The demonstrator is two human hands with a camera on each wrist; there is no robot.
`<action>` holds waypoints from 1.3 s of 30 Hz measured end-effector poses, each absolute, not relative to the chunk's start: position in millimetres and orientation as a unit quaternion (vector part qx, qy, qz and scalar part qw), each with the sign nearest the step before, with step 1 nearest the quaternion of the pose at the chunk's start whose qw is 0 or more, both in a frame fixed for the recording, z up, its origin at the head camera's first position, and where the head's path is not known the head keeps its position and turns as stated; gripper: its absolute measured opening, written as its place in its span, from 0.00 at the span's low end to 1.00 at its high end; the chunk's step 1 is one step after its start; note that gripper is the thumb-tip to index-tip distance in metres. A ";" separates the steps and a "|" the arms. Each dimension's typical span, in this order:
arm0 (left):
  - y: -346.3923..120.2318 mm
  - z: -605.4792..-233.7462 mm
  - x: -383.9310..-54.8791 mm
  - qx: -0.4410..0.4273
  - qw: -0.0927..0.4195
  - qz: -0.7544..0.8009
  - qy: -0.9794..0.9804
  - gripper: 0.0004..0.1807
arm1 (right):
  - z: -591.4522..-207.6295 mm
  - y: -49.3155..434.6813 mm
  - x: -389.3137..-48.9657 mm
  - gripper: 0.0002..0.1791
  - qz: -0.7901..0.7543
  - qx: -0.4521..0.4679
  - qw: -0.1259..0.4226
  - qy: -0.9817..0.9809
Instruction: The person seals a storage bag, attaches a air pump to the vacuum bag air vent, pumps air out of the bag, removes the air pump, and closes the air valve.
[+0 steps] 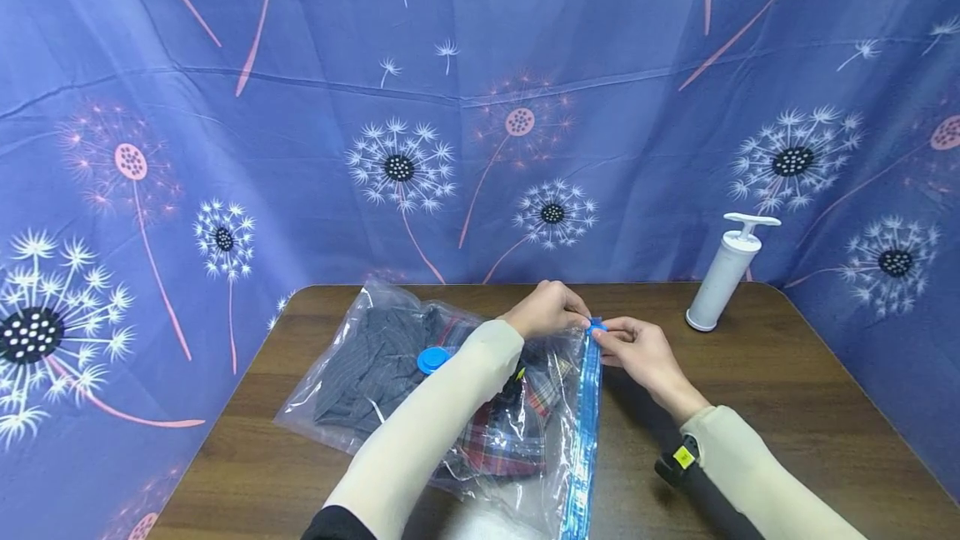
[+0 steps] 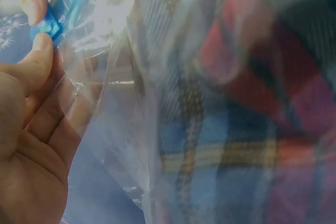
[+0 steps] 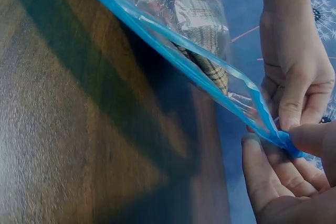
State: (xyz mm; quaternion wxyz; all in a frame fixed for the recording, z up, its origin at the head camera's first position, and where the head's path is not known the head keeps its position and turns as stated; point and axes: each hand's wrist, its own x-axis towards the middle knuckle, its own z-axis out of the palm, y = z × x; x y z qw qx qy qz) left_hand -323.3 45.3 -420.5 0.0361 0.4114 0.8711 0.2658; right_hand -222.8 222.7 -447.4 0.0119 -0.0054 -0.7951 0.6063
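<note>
The step in hand looks to be working the blue slider (image 1: 596,328) at the far end of the zip strip (image 1: 583,440), with both grips closed on it. The left grip (image 1: 546,309) pinches from the bag's side, and the right grip (image 1: 641,354) pinches from the opposite side, thumb and fingers meeting the blue piece. The clear bag (image 1: 553,465) lies on the desk (image 1: 795,407), left of the grips and nearer the person, packed with clothes (image 1: 352,365), its blue valve (image 1: 432,359) facing up.

From the right wrist, the strip's two edges part just short of the slider, so the mouth seems unsealed there. I judge the next move calls for seating the slider squarely over both edges, then drawing it along the strip toward the person.

The strip's long axis runs from the grips to the near side; the mouth points right. The bag's near end is out of view.
</note>
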 end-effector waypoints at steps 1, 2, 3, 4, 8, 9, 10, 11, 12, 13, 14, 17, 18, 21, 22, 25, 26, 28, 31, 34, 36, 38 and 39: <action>45.4 -420.2 -323.1 0.415 0.035 0.262 0.871 0.06 | -448.1 221.8 -223.7 0.21 0.604 -0.010 0.014 -0.797; 45.4 -419.6 -322.6 0.418 0.035 0.260 0.870 0.06 | -448.4 220.9 -224.4 0.21 0.602 -0.014 0.016 -0.798; 45.5 -418.9 -322.3 0.421 0.036 0.259 0.869 0.06 | -448.5 219.5 -224.8 0.21 0.599 -0.017 0.019 -0.800; 45.6 -418.1 -322.2 0.422 0.036 0.257 0.869 0.06 | -448.7 218.5 -225.7 0.21 0.595 -0.021 0.023 -0.803; 45.1 -415.1 -323.0 0.419 0.046 0.265 0.867 0.06 | -447.3 213.3 -228.8 0.21 0.586 -0.037 0.041 -0.808; 44.9 -414.7 -323.6 0.419 0.048 0.267 0.867 0.06 | -446.6 212.2 -229.6 0.21 0.585 -0.040 0.047 -0.809; 44.8 -414.6 -324.6 0.417 0.051 0.269 0.866 0.06 | -445.9 211.6 -230.8 0.21 0.584 -0.043 0.052 -0.809; 44.6 -414.1 -325.2 0.417 0.057 0.273 0.865 0.07 | -445.1 211.2 -231.6 0.21 0.582 -0.044 0.053 -0.811; 44.5 -413.2 -325.8 0.416 0.060 0.275 0.865 0.07 | -444.2 210.9 -232.4 0.21 0.582 -0.046 0.054 -0.810; 44.7 -412.4 -326.4 0.416 0.064 0.278 0.863 0.07 | -443.2 211.0 -233.2 0.22 0.581 -0.048 0.053 -0.811; 44.8 -411.2 -326.7 0.416 0.067 0.279 0.863 0.07 | -442.1 211.0 -233.8 0.22 0.583 -0.050 0.052 -0.810; 45.2 -407.5 -326.6 0.413 0.077 0.283 0.862 0.08 | -440.3 211.6 -235.1 0.24 0.585 -0.054 0.047 -0.808; 45.1 -406.6 -326.4 0.414 0.076 0.280 0.863 0.08 | -440.5 211.7 -235.5 0.23 0.588 -0.056 0.046 -0.806; 44.7 -406.1 -326.3 0.419 0.071 0.270 0.864 0.09 | -441.7 212.1 -236.3 0.23 0.600 -0.054 0.043 -0.797; 44.6 -406.3 -326.4 0.424 0.070 0.267 0.863 0.10 | -442.1 212.3 -236.5 0.22 0.605 -0.053 0.042 -0.794; 44.9 -406.7 -327.0 0.436 0.062 0.258 0.860 0.11 | -442.1 213.5 -236.4 0.21 0.606 -0.050 0.035 -0.793; 45.2 -406.7 -326.8 0.437 0.061 0.257 0.860 0.11 | -441.8 213.8 -236.1 0.21 0.604 -0.049 0.034 -0.795; 45.7 -406.5 -325.5 0.432 0.063 0.259 0.862 0.10 | -441.2 214.0 -235.1 0.22 0.597 -0.046 0.033 -0.800; 47.2 -406.5 -321.6 0.416 0.058 0.263 0.868 0.09 | -441.3 214.5 -232.4 0.24 0.587 -0.042 0.038 -0.808; 50.0 -408.9 -317.0 0.407 0.056 0.259 0.874 0.08 | -443.2 215.2 -228.4 0.25 0.563 -0.037 0.049 -0.824; 51.8 -411.1 -314.2 0.404 0.054 0.256 0.877 0.08 | -445.0 215.5 -226.0 0.24 0.547 -0.036 0.057 -0.834; 52.9 -413.2 -311.9 0.400 0.056 0.257 0.878 0.08 | -446.4 215.0 -224.4 0.22 0.534 -0.038 0.064 -0.842; 53.0 -413.8 -311.1 0.398 0.056 0.259 0.878 0.08 | -446.7 214.4 -223.9 0.22 0.530 -0.042 0.067 -0.844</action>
